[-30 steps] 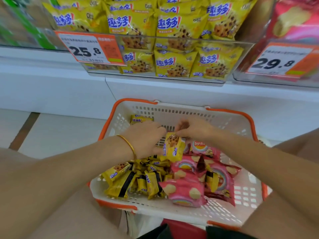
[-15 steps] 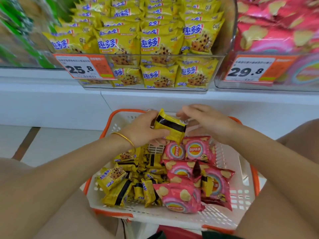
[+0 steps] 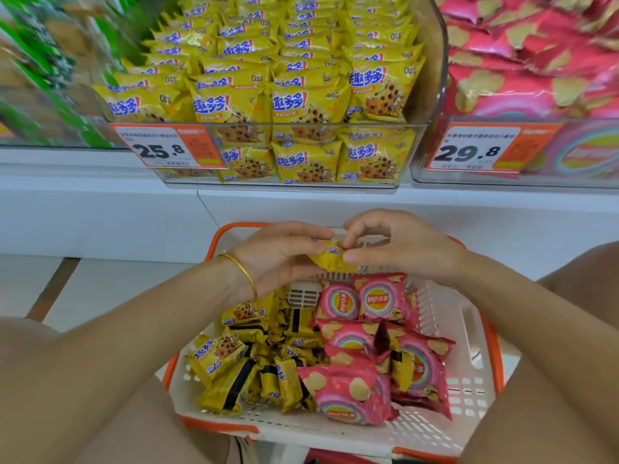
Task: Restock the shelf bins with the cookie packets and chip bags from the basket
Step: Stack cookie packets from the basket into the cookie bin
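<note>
The left hand [image 3: 278,256] is curled round one yellow cookie packet [image 3: 326,260], whose right edge is pinched by the fingertips of the right hand [image 3: 398,246], above the far end of the basket [image 3: 447,316]. In the basket, a heap of cookie packets [image 3: 254,363], too jumbled to be counted, is held on the left, and at least five pink chip bags [image 3: 351,390] on the right. Beyond, a clear bin [image 3: 412,155] is filled with more yellow packets, and a second bin [image 3: 542,179] to its right with pink bags.

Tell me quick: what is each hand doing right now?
Left hand: grips a yellow cookie packet.
Right hand: pinches the same packet's edge with its fingertips.
</note>
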Demonstrator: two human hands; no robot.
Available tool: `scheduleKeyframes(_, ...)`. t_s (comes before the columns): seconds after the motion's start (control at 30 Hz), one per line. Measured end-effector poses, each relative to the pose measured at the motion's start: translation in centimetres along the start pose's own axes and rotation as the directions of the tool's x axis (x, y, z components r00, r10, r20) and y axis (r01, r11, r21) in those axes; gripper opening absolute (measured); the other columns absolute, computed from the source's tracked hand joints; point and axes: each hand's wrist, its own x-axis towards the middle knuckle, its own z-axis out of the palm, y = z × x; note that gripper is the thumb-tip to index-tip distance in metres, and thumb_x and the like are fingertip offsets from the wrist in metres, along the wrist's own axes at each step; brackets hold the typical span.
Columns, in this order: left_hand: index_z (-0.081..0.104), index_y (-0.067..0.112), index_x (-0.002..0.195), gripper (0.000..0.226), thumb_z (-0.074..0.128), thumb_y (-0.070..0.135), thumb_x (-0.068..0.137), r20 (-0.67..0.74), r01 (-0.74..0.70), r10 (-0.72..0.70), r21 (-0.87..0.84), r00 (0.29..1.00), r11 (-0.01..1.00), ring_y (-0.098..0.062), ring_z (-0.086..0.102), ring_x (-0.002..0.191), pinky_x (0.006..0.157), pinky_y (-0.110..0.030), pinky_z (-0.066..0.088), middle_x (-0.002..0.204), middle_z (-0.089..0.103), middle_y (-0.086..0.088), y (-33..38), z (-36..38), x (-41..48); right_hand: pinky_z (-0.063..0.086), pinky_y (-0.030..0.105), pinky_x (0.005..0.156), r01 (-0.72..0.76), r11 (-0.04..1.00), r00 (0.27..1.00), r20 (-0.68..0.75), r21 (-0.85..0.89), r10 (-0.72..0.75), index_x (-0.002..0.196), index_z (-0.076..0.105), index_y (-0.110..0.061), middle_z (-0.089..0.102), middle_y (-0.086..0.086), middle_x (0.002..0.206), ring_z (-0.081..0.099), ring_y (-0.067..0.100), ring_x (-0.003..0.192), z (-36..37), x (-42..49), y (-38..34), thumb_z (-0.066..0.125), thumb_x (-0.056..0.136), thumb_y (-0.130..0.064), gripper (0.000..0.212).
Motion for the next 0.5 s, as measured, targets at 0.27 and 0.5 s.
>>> scheduleKeyframes(0.27, 0.054, 0.016, 0.103, 0.046, 0.054, -0.023, 0.080, 0.061, -0.309, 0.307, 0.336, 0.950, 0.890, -0.007, 0.064, 0.078, 0.063, -0.018, 0.052, 0.103, 0.059, -0.005, 0.8, -0.2, -0.3, 0.045, 0.008, 0.076, -0.019, 0.995, 0.995, 0.103, 0.097, 0.009, 0.116, 0.055, -0.004, 0.066, 0.014, 0.112, 0.062, 0.001, 0.090, -0.8, 0.0, -0.7, 0.066, 0.083, -0.004, 0.035)
scheduleKeyframes(0.5, 0.054, 0.019, 0.112, 0.028, 0.055, 0.012, 0.085, 0.138, -0.579, 0.883, 0.797, 0.448, 0.169, -0.009, 0.055, 0.107, 0.092, -0.020, 0.045, 0.113, 0.054, 0.000, 5.6, 0.9, -1.5, 0.048, 0.026, 0.069, 0.149, 0.989, 0.966, -0.214, 0.009, -0.144, 0.091, 0.063, -0.014, 0.069, 0.016, 0.086, 0.059, 0.009, 0.072, -4.8, -1.1, -7.0, 0.071, 0.080, -0.006, 0.016)
